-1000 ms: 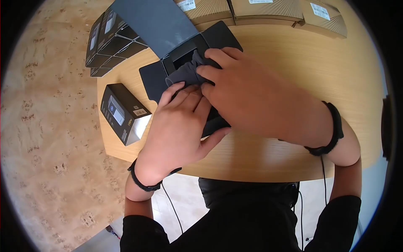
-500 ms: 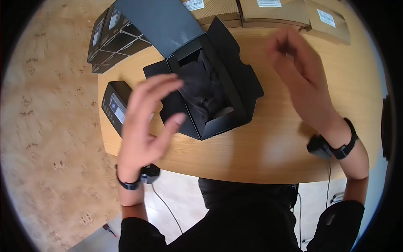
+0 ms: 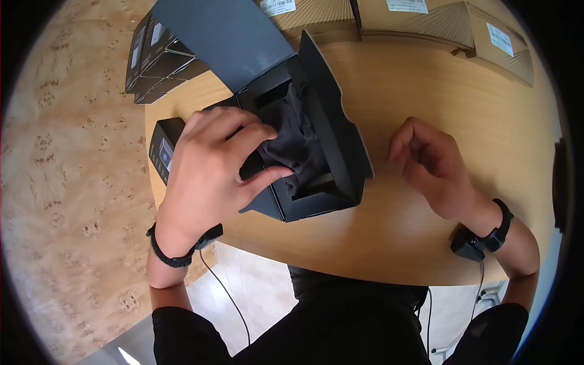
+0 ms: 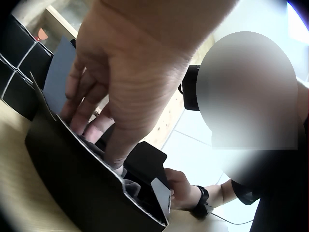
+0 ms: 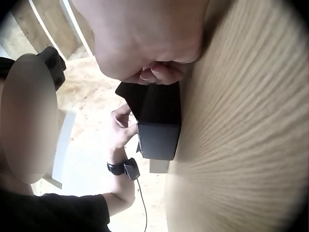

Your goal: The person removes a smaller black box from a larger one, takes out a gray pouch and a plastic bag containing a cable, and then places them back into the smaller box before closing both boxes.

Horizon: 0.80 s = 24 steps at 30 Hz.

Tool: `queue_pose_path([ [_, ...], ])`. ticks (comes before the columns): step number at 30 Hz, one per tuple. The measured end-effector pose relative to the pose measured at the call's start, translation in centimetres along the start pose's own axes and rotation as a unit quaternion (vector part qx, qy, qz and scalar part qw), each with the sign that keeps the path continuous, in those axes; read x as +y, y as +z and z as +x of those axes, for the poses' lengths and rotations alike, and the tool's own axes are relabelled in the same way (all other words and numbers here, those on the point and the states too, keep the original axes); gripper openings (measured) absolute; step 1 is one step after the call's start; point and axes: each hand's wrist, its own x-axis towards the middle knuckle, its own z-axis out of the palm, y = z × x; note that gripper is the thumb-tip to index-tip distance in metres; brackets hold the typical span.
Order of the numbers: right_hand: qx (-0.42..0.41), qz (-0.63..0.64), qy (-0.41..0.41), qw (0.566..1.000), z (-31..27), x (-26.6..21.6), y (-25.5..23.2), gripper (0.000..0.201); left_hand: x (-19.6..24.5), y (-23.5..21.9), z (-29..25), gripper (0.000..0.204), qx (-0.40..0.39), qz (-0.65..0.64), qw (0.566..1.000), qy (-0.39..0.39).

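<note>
A black cardboard box [image 3: 344,167] stands on the table with its lid [image 3: 228,36] tipped back and its side flaps spread. Inside lies a bunched dark cloth [image 3: 286,131], creased and soft. My left hand [image 3: 210,161] is over the box's left side, thumb and fingers spread apart at the cloth. In the left wrist view, the fingertips of the left hand [image 4: 120,82] dip below the box rim and are partly hidden. To the right of the box, my right hand [image 3: 435,170] stays apart from it, low by the tabletop, fingers loosely curled and holding nothing.
A smaller printed black box [image 3: 164,143] sits at the table's left edge, partly behind the left hand. Behind it several similar boxes [image 3: 161,64] are stacked. Brown cardboard boxes [image 3: 420,27] with white labels line the back. Cables hang from both wrist cameras.
Both hands were on the cloth in the box, then lifted off and apart. The left has come back over the cloth; the right has lowered beside the box. The right flap now stands more upright.
</note>
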Motion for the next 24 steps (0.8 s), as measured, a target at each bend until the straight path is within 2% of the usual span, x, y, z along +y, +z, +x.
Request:
queue_pose_path([
  [2,-0.014,-0.028,-0.001,0.999,0.0,0.1,-0.2,0.012,0.5,0.2,0.2,0.045,-0.003,-0.001,1.0,-0.03],
  [6,-0.036,-0.042,-0.007,0.998,0.3,0.0,0.0,0.011,1.6,1.4,0.7,0.046,-0.032,0.011,0.999,0.011],
  [9,-0.071,-0.08,-0.018,0.994,0.5,-0.7,-0.2,0.011,2.8,1.4,1.3,0.041,-0.059,0.013,0.998,-0.018],
  [12,-0.104,-0.091,-0.017,0.99,0.7,-0.8,-0.5,0.01,2.6,0.9,1.9,0.044,-0.123,0.023,0.992,-0.019],
  [16,-0.14,-0.082,-0.016,0.987,0.9,-0.8,-1.0,0.008,3.7,1.7,0.2,0.05,-0.096,-0.052,0.991,-0.073],
  [19,-0.144,-0.082,-0.035,0.986,0.7,-1.0,-1.3,0.008,2.9,2.3,-1.2,0.044,-0.083,-0.071,0.991,-0.072],
  [21,-0.15,-0.091,-0.045,0.983,0.6,-0.8,-1.4,0.007,3.3,2.5,-1.3,0.029,-0.053,-0.059,0.994,-0.077],
  [24,-0.15,-0.058,-0.012,0.987,0.7,-0.8,-1.1,0.007,3.9,2.1,-1.2,0.014,-0.007,-0.031,0.996,-0.078],
])
